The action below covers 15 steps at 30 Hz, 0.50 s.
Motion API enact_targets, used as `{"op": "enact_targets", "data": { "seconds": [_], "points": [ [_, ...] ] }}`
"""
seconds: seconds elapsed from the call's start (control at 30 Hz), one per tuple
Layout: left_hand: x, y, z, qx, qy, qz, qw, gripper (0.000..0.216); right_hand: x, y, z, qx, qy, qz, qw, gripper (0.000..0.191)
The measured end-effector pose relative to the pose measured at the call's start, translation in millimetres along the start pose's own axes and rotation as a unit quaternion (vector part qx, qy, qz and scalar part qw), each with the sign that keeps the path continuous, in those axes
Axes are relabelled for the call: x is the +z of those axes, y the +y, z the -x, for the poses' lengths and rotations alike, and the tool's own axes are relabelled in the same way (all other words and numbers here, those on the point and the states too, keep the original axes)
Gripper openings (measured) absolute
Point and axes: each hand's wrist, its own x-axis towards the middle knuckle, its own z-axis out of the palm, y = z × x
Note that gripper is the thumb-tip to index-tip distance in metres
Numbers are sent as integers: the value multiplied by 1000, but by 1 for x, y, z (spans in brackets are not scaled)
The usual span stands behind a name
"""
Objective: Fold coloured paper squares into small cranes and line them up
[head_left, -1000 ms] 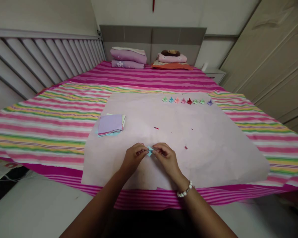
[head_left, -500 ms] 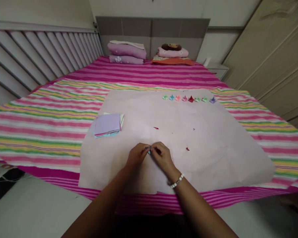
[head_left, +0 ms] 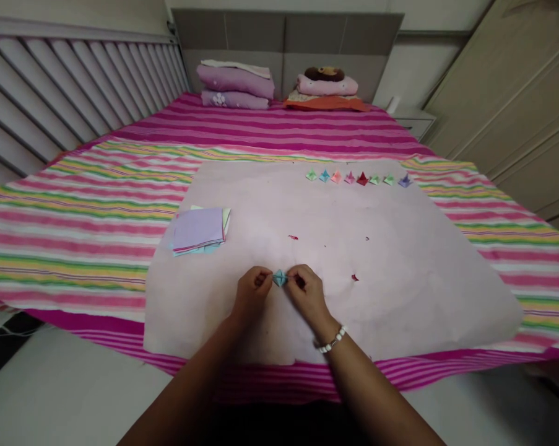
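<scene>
A small folded light-blue paper piece (head_left: 280, 277) is pinched between both my hands just above a large pale pink sheet (head_left: 400, 272) spread on the bed. My left hand (head_left: 251, 291) grips its left side with curled fingers. My right hand (head_left: 307, 292), with a white bead bracelet on the wrist, grips its right side. A stack of coloured paper squares (head_left: 199, 230) with a lilac one on top lies to the left. A row of several small folded paper shapes (head_left: 357, 178) in different colours stands at the sheet's far edge.
The bed has a pink, yellow and green striped cover (head_left: 75, 210). Folded pillows and blankets (head_left: 235, 83) lie at the headboard. A slatted rail (head_left: 65, 93) runs along the left, and a wardrobe (head_left: 515, 93) is on the right. Tiny red paper scraps (head_left: 354, 277) dot the sheet.
The hands closed together over the blue piece, then parted slightly, so it shows between them again. The camera has tilted a little, shifting the bed's far end upward in view.
</scene>
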Motion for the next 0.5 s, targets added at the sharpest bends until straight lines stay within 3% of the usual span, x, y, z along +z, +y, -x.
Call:
{"op": "enact_targets", "data": {
  "seconds": [0.23,0.5],
  "points": [
    [6,6,-3,-26,22,0,999,7,3,2,-1,5,6,-15,1000,13],
    [6,10,-1,39,4,-45,998,25,1,3,-2,-17,5,-19,1000,20]
  ]
}}
